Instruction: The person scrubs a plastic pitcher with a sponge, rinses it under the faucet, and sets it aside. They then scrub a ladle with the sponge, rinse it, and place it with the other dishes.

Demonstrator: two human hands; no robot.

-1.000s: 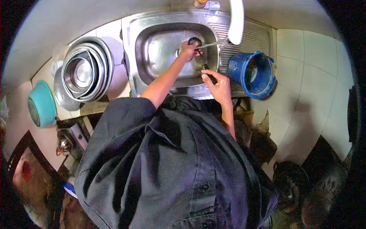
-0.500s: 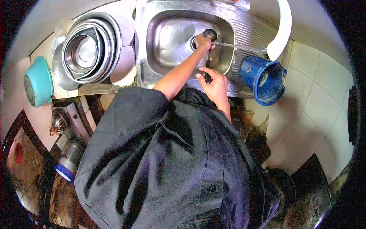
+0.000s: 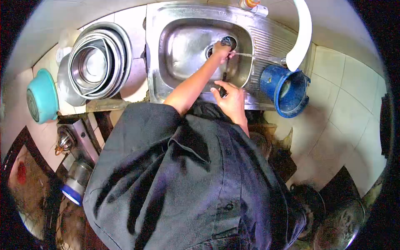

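Note:
Over the steel sink point(image 3: 177, 54) is a ladle point(image 3: 229, 41) with a round, dark bowl and a long, thin handle ending in a black grip. My right hand point(image 3: 231, 100) is closed around that grip, near the sink's front edge. My left hand point(image 3: 222, 51) presses its curled fingers against the ladle's bowl and covers part of it; whether those fingers also hold a scrubber is hidden. A thin stream of water runs from the white spout point(image 3: 301, 37) on the right to the left hand.
Nested steel bowls point(image 3: 92, 66) stand left of the sink, with a turquoise basin point(image 3: 46, 96) beyond them. A blue bucket point(image 3: 275, 85) lies tipped on the ribbed drainboard point(image 3: 266, 41) at the right. Below left is a steel appliance point(image 3: 81, 135).
The view has shifted slightly. My left hand now covers more of the ladle's bowl, and the black grip has tilted a little to the left in my right hand.

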